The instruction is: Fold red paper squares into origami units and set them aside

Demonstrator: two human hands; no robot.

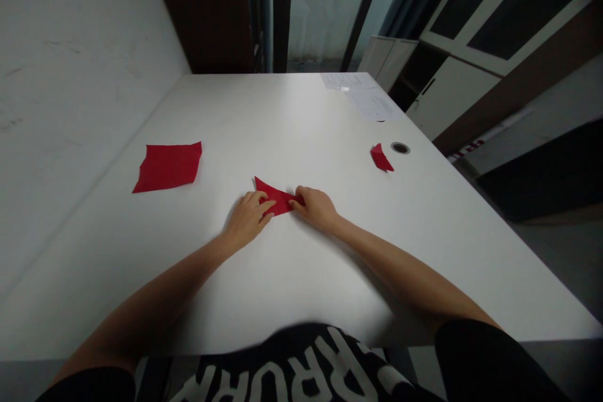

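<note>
A red sheet folded into a narrow triangle (277, 196) lies in the middle of the white table (292, 119). My left hand (248, 218) rests on its left part, fingers curled and pressing the paper down. My right hand (315, 206) pinches the triangle's right end against the table. Both hands touch the same piece.
A flat red paper square (168, 166) lies to the left. A small folded red piece (381, 158) sits at the right beside a round cable hole (400, 148). White printed sheets (362, 95) lie at the far right corner. A white wall runs along the left.
</note>
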